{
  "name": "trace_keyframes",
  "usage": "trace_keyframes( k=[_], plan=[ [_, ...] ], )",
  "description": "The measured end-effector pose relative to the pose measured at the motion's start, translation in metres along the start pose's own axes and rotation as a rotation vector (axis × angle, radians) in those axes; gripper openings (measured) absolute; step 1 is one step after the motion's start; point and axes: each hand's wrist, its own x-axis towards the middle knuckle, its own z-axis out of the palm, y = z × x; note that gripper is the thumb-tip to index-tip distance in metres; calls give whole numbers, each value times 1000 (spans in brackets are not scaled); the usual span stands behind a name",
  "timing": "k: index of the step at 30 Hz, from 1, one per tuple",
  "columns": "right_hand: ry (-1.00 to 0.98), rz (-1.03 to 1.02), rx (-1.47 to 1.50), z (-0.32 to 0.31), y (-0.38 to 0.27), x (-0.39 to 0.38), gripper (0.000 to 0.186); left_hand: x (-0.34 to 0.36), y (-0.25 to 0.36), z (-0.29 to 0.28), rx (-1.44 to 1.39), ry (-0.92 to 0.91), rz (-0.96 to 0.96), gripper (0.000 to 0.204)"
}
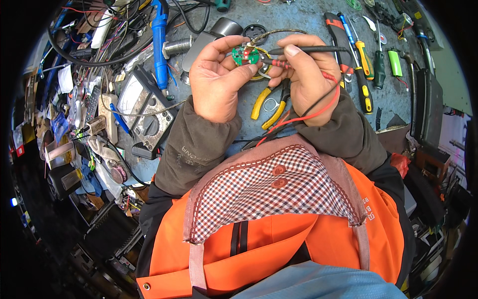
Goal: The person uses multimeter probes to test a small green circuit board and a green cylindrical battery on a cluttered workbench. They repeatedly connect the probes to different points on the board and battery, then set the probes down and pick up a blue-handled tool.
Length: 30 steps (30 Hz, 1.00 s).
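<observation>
My left hand (217, 82) pinches a small round green circuit board (241, 56) by its edge between thumb and fingers. In my right hand (314, 74) are two test probes, a black probe (313, 49) and a red probe (280, 64). Their tips point left at the board; whether they touch it I cannot tell. Black and red leads (318, 111) trail from that hand toward my lap. A braided cable (279, 31) rises behind the board. Yellow-handled pliers (260, 103) lie on the bench just below my hands.
An analog multimeter (151, 122) stands left of my left forearm, near a blue cylindrical handle (159, 47). A dark housing (225, 27) lies behind my left hand. To the right are screwdrivers (366, 60) and a green battery (395, 63). Tangled cables and parts crowd the far left.
</observation>
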Motion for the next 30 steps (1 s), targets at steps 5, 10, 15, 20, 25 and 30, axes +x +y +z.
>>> trace_keyframes(
  k=[5, 10, 15, 20, 25, 30],
  plan=[
    [-136, -136, -61, -3, 2, -4, 15, 0, 2, -3, -17, 23, 4, 44],
    [-191, -121, -67, 0, -6, -10, 22, 0, -2, -4, -22, 45, 13, 44],
    [-86, 55, -193, 2, -22, -9, 21, 0, 2, -1, -26, 32, 8, 44],
    [3, 47, -198, 0, -17, -6, 22, 2, -1, -3, -34, 19, 7, 44],
    [-89, 5, -202, 0, -16, -5, 27, 4, -4, -5, -26, 23, 1, 43],
    [-64, -79, -299, -2, -17, -6, 23, 4, -5, -6, 0, 22, 1, 45]
  ],
)
